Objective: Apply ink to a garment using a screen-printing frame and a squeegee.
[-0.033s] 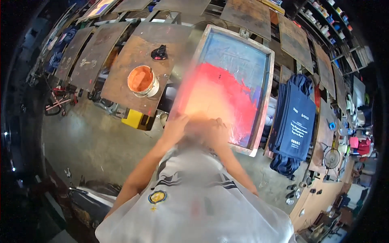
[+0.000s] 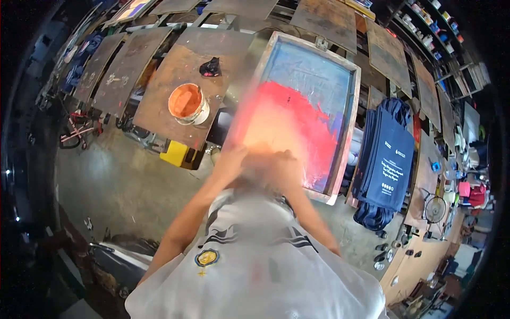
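We have the screen-printing frame (image 2: 348, 133) lying before us; its wooden rim seems stiff, best held along the sides. The blue mesh (image 2: 305, 64) looks delicate, the red ink (image 2: 313, 127) slippery. At its near end, our left hand (image 2: 231, 160) and right hand (image 2: 285, 169) blur; we cannot tell whether fingers grip anything. Leftward stands an ink bucket (image 2: 197, 112).

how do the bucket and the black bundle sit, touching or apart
Apart: the head view shows brown board between the bucket and the black bundle
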`<action>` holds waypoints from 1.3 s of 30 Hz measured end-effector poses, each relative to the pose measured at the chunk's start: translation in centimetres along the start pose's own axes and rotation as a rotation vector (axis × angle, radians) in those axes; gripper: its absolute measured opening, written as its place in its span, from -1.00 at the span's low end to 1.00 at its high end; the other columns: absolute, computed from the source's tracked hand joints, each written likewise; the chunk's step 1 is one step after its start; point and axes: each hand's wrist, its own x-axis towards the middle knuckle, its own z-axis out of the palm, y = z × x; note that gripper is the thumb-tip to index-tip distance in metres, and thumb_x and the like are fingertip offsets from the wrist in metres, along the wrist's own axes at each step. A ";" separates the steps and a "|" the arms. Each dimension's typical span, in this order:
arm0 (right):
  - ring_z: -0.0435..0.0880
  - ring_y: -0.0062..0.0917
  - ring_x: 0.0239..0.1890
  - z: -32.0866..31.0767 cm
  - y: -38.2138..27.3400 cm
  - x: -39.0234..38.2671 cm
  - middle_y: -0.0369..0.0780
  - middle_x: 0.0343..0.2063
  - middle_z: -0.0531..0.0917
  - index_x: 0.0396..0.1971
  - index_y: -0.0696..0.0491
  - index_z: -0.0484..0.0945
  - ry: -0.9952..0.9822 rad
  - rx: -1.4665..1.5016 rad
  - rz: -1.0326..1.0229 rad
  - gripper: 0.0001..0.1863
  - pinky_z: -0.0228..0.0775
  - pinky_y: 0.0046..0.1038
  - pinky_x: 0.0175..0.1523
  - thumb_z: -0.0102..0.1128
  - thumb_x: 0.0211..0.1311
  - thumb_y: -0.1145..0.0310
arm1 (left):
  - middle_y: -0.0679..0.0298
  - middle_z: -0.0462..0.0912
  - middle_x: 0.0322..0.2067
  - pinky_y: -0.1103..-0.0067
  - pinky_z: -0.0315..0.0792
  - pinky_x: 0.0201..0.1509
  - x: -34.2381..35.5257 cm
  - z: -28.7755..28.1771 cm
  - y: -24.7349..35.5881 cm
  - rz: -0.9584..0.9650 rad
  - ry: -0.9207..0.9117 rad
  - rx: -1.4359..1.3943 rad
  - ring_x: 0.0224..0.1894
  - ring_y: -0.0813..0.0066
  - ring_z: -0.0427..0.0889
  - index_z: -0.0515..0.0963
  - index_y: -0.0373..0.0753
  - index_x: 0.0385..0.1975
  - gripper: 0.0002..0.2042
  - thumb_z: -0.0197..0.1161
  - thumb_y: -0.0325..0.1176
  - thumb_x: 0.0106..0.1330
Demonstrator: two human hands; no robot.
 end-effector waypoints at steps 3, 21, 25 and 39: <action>0.64 -0.20 -0.23 -0.6 3.0 4.1 -0.13 -0.46 0.67 -0.51 0.04 0.61 -0.077 0.002 -0.072 -0.84 0.52 -0.21 -0.15 0.33 -0.14 0.32 | 0.12 0.61 -0.29 0.27 0.49 -0.20 2.8 -1.1 -0.9 -0.059 -0.095 -0.030 -0.23 0.03 0.63 0.54 -0.17 -0.25 -0.73 0.40 -0.33 0.05; 0.69 -0.25 -0.20 -2.1 2.5 3.7 -0.14 -0.33 0.68 -0.26 0.06 0.55 -0.169 -0.074 -0.209 -0.61 0.58 -0.22 -0.17 0.41 -0.05 0.16 | 0.16 0.62 -0.30 0.26 0.48 -0.10 3.4 0.4 -2.8 0.131 -0.136 0.120 -0.16 0.07 0.63 0.50 -0.19 -0.22 -0.56 0.49 -0.14 -0.05; 0.70 -0.22 -0.26 -1.4 4.0 5.7 -0.14 -0.39 0.68 -0.29 0.02 0.52 -0.225 -0.041 -0.181 -0.68 0.55 -0.16 -0.23 0.33 -0.06 0.24 | 0.17 0.61 -0.23 0.26 0.49 -0.11 5.6 0.2 -3.6 0.130 -0.190 0.076 -0.13 0.06 0.62 0.46 -0.16 -0.17 -0.49 0.53 -0.19 -0.12; 0.73 -0.21 -0.28 -3.1 3.8 9.6 -0.17 -0.37 0.71 -0.28 -0.02 0.54 -0.192 -0.087 -0.017 -0.52 0.58 -0.15 -0.25 0.46 -0.15 0.01 | 0.06 0.56 -0.16 0.26 0.46 -0.08 13.4 0.8 -8.5 0.430 -0.238 -0.247 -0.05 0.00 0.57 0.44 -0.29 -0.15 -0.49 0.52 -0.36 -0.13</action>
